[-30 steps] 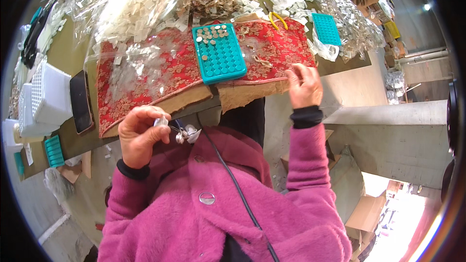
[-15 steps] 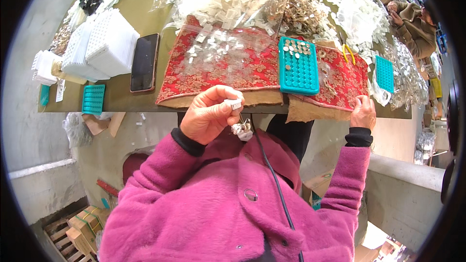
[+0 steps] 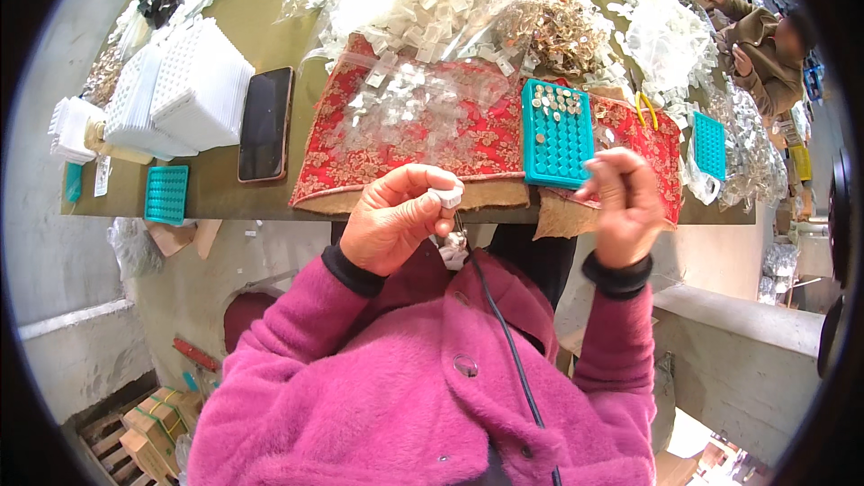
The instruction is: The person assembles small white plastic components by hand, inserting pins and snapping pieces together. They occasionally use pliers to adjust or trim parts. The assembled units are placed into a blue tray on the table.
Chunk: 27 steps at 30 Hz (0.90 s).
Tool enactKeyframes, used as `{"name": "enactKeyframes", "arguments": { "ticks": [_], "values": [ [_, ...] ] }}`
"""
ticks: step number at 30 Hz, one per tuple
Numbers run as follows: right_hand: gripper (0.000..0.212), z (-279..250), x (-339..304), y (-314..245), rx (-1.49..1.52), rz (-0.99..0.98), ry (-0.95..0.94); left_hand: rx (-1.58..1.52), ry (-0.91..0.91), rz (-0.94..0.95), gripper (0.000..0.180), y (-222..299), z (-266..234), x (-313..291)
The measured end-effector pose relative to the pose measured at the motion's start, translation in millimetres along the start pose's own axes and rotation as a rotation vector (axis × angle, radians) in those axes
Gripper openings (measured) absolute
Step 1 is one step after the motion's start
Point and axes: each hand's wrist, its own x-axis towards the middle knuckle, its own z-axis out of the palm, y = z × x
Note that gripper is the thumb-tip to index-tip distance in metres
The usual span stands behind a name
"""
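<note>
1. The person's left hand (image 3: 396, 220) was raised in front of the chest, thumb and forefinger pinched on a small white plastic piece (image 3: 445, 195).
2. The right hand (image 3: 625, 207) was up at about three o'clock from the left one, fingertips pressed together as if on something tiny (too small for me to tell what, so I cannot say it held anything).
3. At twelve o'clock from the right hand a teal tray (image 3: 558, 132) lay on a red patterned cloth (image 3: 396, 148), with small metal parts in its upper rows.
4. A clear bag of white pieces (image 3: 423, 99) lay on the cloth, at twelve o'clock from the left hand.
5. A dark phone (image 3: 265, 123) lay at nine o'clock from the cloth, beside stacked white trays (image 3: 184, 90).
6. A second teal tray (image 3: 708, 144) lay at three o'clock from the first, and a third (image 3: 166, 193) near the table's (image 3: 216, 193) front edge.
7. Another person (image 3: 765, 45) sat at about two o'clock.
</note>
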Motion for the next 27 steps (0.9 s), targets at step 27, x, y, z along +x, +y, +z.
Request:
{"name": "enactKeyframes", "arguments": {
  "ticks": [27],
  "values": [
    [0.02, 105.6, -13.0, -36.4, -0.273, -0.541, -0.367, 0.015, 0.172, 0.026, 0.018, 13.0, -12.7, -4.7]
  ]
}}
